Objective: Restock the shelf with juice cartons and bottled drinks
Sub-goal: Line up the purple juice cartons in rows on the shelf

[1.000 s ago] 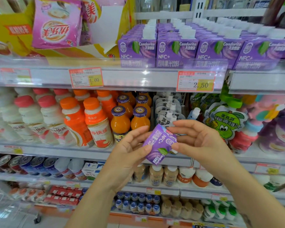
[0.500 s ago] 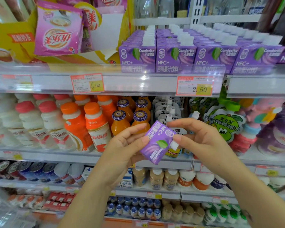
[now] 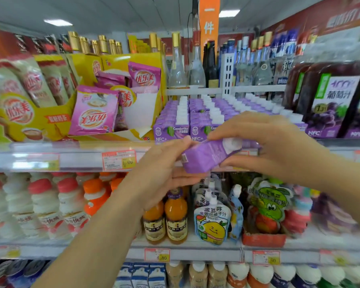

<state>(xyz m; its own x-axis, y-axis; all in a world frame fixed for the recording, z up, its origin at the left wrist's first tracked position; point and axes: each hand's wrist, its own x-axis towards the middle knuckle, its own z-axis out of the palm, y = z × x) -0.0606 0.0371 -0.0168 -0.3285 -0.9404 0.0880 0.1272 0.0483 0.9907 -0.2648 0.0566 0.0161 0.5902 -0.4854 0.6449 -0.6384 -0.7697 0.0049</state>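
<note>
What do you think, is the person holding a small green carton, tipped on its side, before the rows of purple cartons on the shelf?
Not green: the head view shows the held carton is purple. The rest stands: it is tipped on its side before the rows of purple cartons on the shelf.

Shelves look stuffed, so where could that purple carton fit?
Only headroom shows: the gap above the purple carton rows, under the liquor shelf. Front full at left; the right hand holding the carton hides the rest. Bottles below stand packed.
</note>
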